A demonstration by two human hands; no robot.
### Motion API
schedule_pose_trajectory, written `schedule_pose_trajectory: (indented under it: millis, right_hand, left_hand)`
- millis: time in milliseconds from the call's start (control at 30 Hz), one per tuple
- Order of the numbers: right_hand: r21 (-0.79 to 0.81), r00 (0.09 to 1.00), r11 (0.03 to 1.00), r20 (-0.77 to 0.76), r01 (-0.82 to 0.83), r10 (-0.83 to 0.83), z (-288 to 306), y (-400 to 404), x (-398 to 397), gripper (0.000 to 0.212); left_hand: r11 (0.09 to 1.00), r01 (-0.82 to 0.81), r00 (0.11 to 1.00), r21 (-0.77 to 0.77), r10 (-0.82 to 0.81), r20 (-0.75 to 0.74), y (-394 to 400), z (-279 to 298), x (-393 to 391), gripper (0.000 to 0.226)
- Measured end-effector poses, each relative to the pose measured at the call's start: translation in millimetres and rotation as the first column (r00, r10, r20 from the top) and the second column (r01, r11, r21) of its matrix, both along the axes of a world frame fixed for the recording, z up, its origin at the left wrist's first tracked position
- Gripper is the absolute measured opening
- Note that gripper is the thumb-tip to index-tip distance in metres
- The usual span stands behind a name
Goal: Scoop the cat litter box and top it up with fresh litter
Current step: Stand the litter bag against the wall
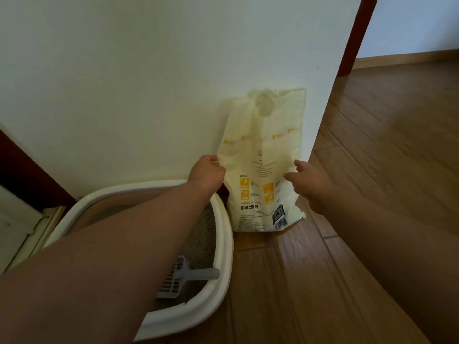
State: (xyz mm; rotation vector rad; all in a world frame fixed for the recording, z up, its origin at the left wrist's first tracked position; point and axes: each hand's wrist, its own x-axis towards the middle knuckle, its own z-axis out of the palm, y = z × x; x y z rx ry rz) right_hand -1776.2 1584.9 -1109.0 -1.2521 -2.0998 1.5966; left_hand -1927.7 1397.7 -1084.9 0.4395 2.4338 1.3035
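A pale yellow litter bag (263, 155) with a handle hole at its top stands upright on the floor, leaning against the white wall. My left hand (207, 171) pinches its left edge about halfway up. At the bag's right side my right hand (308, 180) touches it with fingers loosely spread. The white-rimmed litter box (223, 247) sits to the left, my left forearm crossing over it. Grey-brown litter (201, 239) shows inside, and a grey slotted scoop (178, 276) lies in it near the front right.
The wall's corner (320, 120) stands just right of the bag. Wooden floorboards (372, 170) stretch right and toward me. A dark red door frame (357, 36) rises at the upper right, and another dark frame (29, 175) stands left of the box.
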Motion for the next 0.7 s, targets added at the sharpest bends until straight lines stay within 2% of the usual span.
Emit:
schedule_pose_trajectory:
  millis: [133,233,300,400,500,600,700]
  right_hand:
    - [0.095,0.997,0.992,0.012,-0.078,0.077,15,-34,10,0.066]
    - [0.24,0.988,0.96,0.093,-0.142,0.123,33,-58,20,0.066]
    - [0.341,0.966,0.913,0.2,-0.225,0.164,45,-75,25,0.071]
    - [0.415,0.925,0.846,0.313,-0.336,0.214,65,-99,31,0.075]
    - [0.495,0.884,0.762,0.416,-0.417,0.214,85,-127,33,0.079]
    - [0.573,0.834,0.645,0.517,-0.505,0.193,101,-167,34,0.078]
    - [0.647,0.828,0.541,0.526,-0.537,0.194,105,-216,38,0.069]
  left_hand:
    - [0.994,0.104,0.995,-0.024,-0.103,0.016,-23,5,18,0.052]
    - [0.956,0.212,0.966,-0.202,-0.235,-0.103,-51,15,33,0.05]
    - [0.911,0.248,0.932,-0.33,-0.318,-0.176,-75,22,41,0.049]
    - [0.826,0.271,0.87,-0.494,-0.43,-0.241,-118,36,55,0.042]
    - [0.766,0.259,0.8,-0.588,-0.512,-0.314,-160,62,72,0.035]
    - [0.713,0.171,0.706,-0.68,-0.57,-0.42,-208,78,82,0.039]
    - [0.677,0.12,0.659,-0.726,-0.601,-0.452,-259,72,91,0.043]
